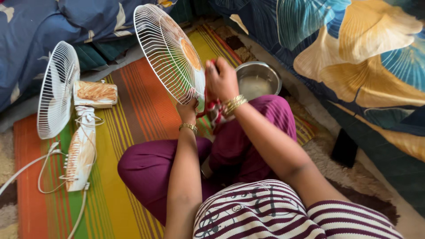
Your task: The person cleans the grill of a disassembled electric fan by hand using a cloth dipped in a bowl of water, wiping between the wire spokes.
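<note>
— What is she holding up there?

— A round white wire fan guard (pixel 170 53), stood on edge and tilted. Her left hand (pixel 187 108) is closed on its lower rim, just beneath the mesh.

— And the other hand?

— The right hand (pixel 221 79) sits just to the right of the guard, fingers curled tight around a red and white cloth (pixel 214 110) pressed against the wires. The cloth hangs down below that hand toward her purple trousers (pixel 221 150).

— Anything close by?

— A steel bowl (pixel 258 79) just beyond the right hand, on the floor by the blue patterned bedding (pixel 363 62). Well off to the left of her left hand lies the rest of the fan (pixel 82 132), on its side on the striped mat (pixel 133 115), its rear guard still on and the white cord (pixel 26 170) trailing away.
</note>
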